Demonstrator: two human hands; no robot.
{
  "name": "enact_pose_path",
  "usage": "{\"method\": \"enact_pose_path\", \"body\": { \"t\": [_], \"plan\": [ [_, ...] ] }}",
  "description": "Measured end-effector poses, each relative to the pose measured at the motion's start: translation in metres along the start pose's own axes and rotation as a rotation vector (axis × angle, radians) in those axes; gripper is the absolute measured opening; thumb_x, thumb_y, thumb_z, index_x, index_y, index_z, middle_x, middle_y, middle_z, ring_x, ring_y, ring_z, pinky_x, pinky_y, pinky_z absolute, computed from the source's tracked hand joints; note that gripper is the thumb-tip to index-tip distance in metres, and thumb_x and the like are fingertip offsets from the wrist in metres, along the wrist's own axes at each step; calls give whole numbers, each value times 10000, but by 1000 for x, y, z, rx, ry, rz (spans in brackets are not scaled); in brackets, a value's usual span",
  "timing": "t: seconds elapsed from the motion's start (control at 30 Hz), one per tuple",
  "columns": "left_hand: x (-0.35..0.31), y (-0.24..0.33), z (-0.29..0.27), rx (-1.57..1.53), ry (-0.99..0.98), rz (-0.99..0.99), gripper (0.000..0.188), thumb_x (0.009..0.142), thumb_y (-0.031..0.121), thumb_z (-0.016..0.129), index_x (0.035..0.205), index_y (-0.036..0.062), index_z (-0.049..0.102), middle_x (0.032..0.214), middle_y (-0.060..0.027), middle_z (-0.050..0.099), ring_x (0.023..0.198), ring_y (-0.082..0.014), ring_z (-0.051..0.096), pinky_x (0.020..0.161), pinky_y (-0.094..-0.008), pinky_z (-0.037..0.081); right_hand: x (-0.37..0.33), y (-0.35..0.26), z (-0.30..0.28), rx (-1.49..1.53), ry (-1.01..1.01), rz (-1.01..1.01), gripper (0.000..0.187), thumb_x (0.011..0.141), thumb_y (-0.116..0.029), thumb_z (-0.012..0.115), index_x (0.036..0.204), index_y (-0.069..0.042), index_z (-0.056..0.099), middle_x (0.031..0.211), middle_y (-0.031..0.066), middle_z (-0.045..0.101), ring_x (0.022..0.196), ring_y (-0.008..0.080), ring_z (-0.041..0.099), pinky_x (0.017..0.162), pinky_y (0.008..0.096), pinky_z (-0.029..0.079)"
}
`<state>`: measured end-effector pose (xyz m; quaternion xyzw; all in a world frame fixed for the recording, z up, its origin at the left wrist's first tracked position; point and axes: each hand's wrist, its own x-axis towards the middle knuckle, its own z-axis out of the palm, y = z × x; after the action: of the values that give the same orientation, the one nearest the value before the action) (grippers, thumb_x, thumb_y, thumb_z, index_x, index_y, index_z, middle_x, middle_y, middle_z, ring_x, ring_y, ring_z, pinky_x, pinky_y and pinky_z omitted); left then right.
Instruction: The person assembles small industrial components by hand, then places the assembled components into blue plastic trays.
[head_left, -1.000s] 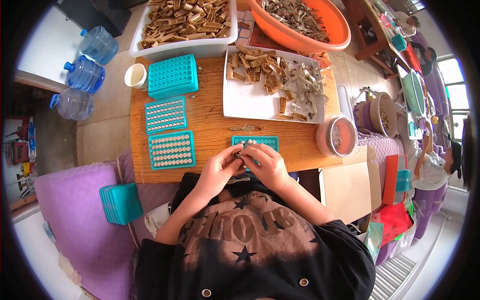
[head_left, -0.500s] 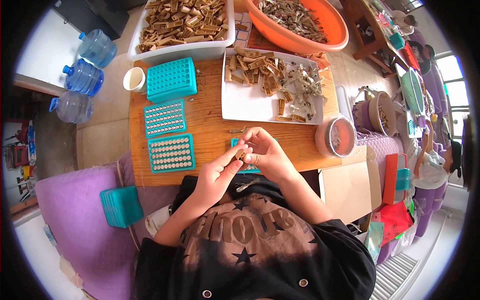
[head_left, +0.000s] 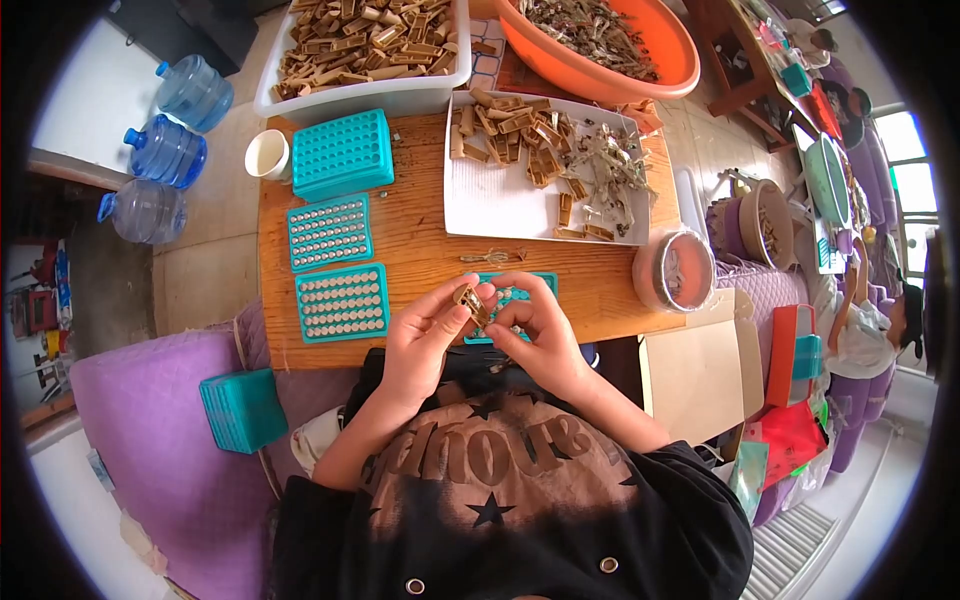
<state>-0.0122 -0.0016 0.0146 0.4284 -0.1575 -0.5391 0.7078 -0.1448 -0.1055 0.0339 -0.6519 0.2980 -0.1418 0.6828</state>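
Note:
Close to my chest, at the table's near edge, both hands meet on a small tan-gold plastic casing (head_left: 467, 297), open along one side. My left hand (head_left: 418, 345) pinches its upper end between thumb and fingers. The fingers of my right hand (head_left: 540, 335) close on its lower end; what lies inside the casing is too small to make out. Behind the fingers, partly covered, is a teal tray (head_left: 540, 284) with small round pieces in it. Just beyond lies a thin wired part (head_left: 494, 257) on the wooden table (head_left: 415, 235).
A white box lid (head_left: 500, 213) holds casings and wired parts. Behind it stand a bin (head_left: 420, 100) of casings and an orange basin (head_left: 600, 85). Teal trays (head_left: 341, 303), a teal rack (head_left: 342, 155) and a paper cup (head_left: 268, 156) sit left, a round tub (head_left: 673, 272) right.
The casing has tilted up and shows more between my fingers. My right hand has dropped lower, uncovering more of the teal tray. More of the wired part on the table shows.

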Motion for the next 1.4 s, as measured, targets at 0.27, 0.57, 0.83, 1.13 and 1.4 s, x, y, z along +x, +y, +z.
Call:
{"method": "enact_pose_path", "body": {
  "t": [0.27,0.57,0.83,1.13,1.4],
  "plan": [
    [2,-8,-5,-302,-44,-27,377,941,151,500,1281,0,441,1203,-185,547,1113,-270,550,963,-392,456,0,7,-1,92,-112,-57,455,847,18,586,1241,-23,362,932,34,515,761,65,527,707,228,438],
    [5,-15,-5,-414,57,-89,289,926,47,472,1214,64,449,1153,-164,563,1078,-251,562,913,-369,483,7,8,6,0,-76,-25,569,823,-14,633,1305,-51,334,957,57,588,885,105,591,809,274,455],
    [5,-13,-1,-231,142,-10,315,862,-71,504,1154,37,457,1131,-151,574,1071,-249,568,949,-388,465,8,6,5,-110,-141,-27,701,804,-33,648,1389,-67,261,855,102,646,878,162,630,830,305,462],
    [7,-20,-17,-259,172,-20,294,866,-75,515,1136,32,465,1125,-190,585,1057,-265,582,947,-391,473,63,13,-29,-428,24,20,259,834,-127,639,1071,-26,611,807,42,627,746,93,571,680,255,472],
    [7,-16,-21,-286,232,11,314,887,-27,505,1188,47,452,1201,-198,532,1128,-260,537,987,-375,434,149,36,-72,-1350,457,-162,293,760,-306,673,935,-76,624,987,78,542,978,273,515,804,405,428]
  ]
}}
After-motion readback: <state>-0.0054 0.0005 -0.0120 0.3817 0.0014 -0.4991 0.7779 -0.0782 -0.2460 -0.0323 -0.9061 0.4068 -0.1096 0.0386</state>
